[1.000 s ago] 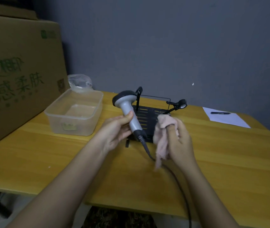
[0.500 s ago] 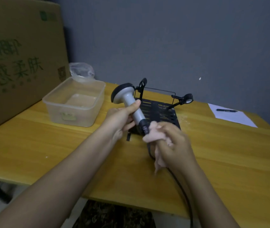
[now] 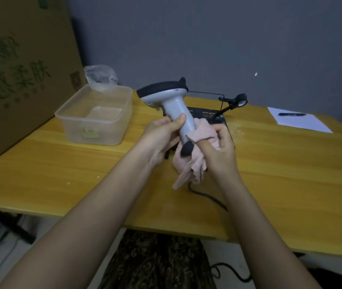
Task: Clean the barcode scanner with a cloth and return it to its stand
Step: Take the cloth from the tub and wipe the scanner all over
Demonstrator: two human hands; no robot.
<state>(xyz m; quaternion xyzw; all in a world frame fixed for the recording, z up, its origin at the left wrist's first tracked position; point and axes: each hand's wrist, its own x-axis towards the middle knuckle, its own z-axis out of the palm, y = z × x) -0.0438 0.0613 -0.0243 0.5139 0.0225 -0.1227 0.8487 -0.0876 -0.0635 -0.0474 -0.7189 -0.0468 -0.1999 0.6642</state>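
Cardboard box — green print "感柔肤".

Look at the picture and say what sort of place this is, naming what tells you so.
Probably a back room or storeroom used as a work desk: a large cardboard box stands beside a plain wooden table, with a barcode scanner and paper.

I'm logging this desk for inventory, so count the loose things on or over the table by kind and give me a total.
Barcode scanner: 1
Pink cloth: 1
Black scanner stand: 1
Clear plastic container: 1
Crumpled plastic bag: 1
Sheet of paper: 1
Black pen: 1
Total: 7
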